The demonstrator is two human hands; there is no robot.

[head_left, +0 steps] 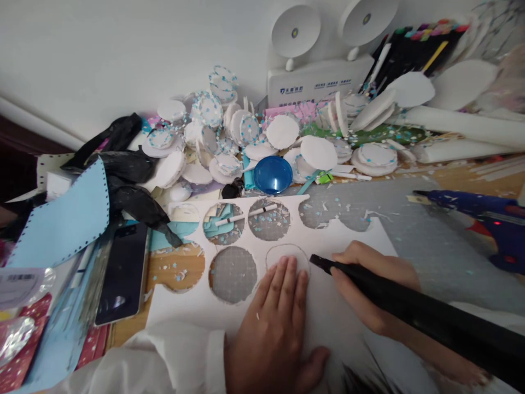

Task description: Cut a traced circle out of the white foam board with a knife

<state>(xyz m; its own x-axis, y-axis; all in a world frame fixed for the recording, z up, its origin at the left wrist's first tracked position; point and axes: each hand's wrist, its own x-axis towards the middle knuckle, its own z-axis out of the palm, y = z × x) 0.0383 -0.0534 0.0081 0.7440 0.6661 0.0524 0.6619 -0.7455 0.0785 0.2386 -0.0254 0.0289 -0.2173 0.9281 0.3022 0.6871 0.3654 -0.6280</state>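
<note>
A white foam board point(328, 235) with several round holes cut through it lies in front of me. My left hand point(274, 323) is pressed flat on the board, fingers stretched forward over a drawn circle point(285, 249). In my right hand point(369, 273) is a long black pen-shaped tool point(381, 290), gripped near its narrow front end. Its tip is at the right edge of the drawn circle; whether it touches the board I cannot tell. Beyond the holes sit a blue round dish point(273, 175) and many white foam discs point(283, 131), some edged with blue beads.
A grey cutting mat point(426, 241) with white scraps lies under the board. At right rests a blue glue gun point(492, 219). A phone point(123, 273), black plastic point(139, 202) and blue card point(65, 213) are on the left. A twin-headed lamp unit point(320, 82) stands behind.
</note>
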